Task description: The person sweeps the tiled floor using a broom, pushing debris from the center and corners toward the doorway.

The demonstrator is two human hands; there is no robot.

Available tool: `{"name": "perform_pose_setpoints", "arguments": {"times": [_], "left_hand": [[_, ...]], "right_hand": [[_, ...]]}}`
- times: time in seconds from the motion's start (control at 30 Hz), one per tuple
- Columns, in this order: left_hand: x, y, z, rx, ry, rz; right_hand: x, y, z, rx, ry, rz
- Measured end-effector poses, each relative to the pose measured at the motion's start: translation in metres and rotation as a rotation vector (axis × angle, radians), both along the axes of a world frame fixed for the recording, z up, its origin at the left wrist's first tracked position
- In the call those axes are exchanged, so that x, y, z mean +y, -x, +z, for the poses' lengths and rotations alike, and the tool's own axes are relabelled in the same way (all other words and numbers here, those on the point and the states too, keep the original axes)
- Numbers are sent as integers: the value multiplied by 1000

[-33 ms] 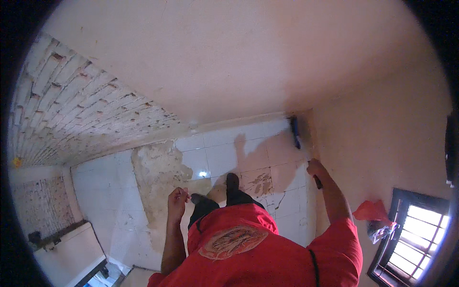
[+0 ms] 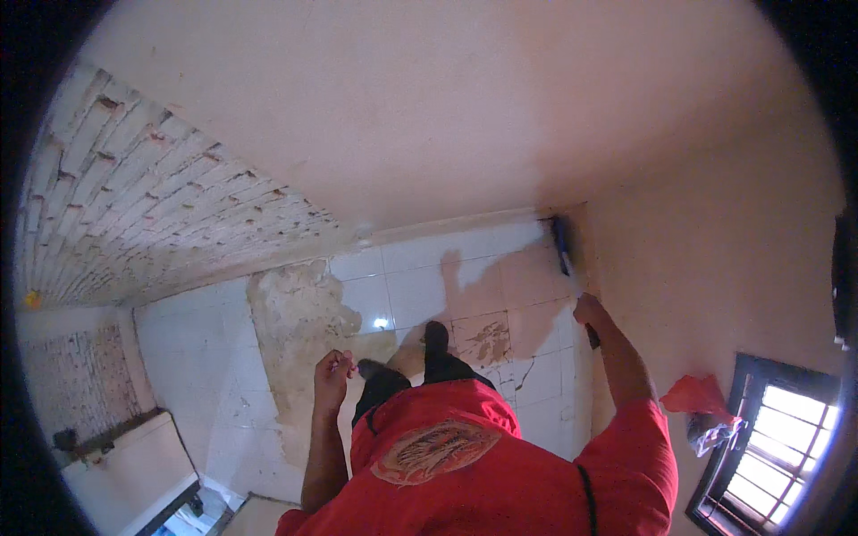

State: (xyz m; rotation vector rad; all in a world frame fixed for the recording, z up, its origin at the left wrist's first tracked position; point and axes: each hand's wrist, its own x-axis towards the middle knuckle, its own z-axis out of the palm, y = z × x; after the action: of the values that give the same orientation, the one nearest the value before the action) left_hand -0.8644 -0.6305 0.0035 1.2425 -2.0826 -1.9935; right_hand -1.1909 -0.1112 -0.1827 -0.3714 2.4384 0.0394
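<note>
My right hand (image 2: pixel 588 311) is wrapped around the handle of a broom with a narrow dark blue head (image 2: pixel 561 243). The broom's head rests low in the corner where two walls meet the tiled floor. A black end of the handle (image 2: pixel 593 338) sticks out below my fist. In front of my body on the left, my left hand (image 2: pixel 334 368) is raised with its fingers curled together. Something small and pale may be between those fingers, too small to name. Both my dark shoes stand on the white tiles (image 2: pixel 414 299).
A bare, untiled patch (image 2: pixel 295 304) lies left of my feet, and stained tiles (image 2: pixel 483 339) lie ahead. Exposed brickwork (image 2: pixel 143 188) covers the left part of the wall. On the right are a barred window (image 2: pixel 776 439) and a red plastic bag (image 2: pixel 697 395). A pale panel (image 2: pixel 134 469) stands lower left.
The broom's head has shifted slightly to the right, toward the corner, and my right hand has edged forward a little. My left hand has hardly moved.
</note>
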Motion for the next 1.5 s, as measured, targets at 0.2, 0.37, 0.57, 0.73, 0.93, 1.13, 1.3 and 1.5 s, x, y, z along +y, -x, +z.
{"name": "perform_pose_setpoints", "arguments": {"times": [0.2, 0.37, 0.57, 0.73, 0.93, 1.13, 1.3, 1.5], "left_hand": [[-9, -22, -14, -21, -29, 32], [-8, -34, -4, 61, -24, 89], [-12, -22, 1, 47, -11, 74], [-24, -35, -1, 73, -52, 148], [-26, -75, -3, 104, -41, 265], [-26, -113, 7, 86, -27, 358], [-29, -164, 9, 33, 12, 495], [-58, -191, -6, 143, -76, 532]], "right_hand": [[-55, -29, -112, -222, -162, 1077], [-184, -138, -21, -390, 71, 527], [-256, -145, 77, -567, 146, 261], [-180, -150, 88, -392, 295, 253], [-102, -100, 90, -326, -58, 115], [-181, -92, -40, -126, -139, 1350], [-328, -184, -20, -444, -1, 503], [-486, -231, 13, -528, 154, 510]]}}
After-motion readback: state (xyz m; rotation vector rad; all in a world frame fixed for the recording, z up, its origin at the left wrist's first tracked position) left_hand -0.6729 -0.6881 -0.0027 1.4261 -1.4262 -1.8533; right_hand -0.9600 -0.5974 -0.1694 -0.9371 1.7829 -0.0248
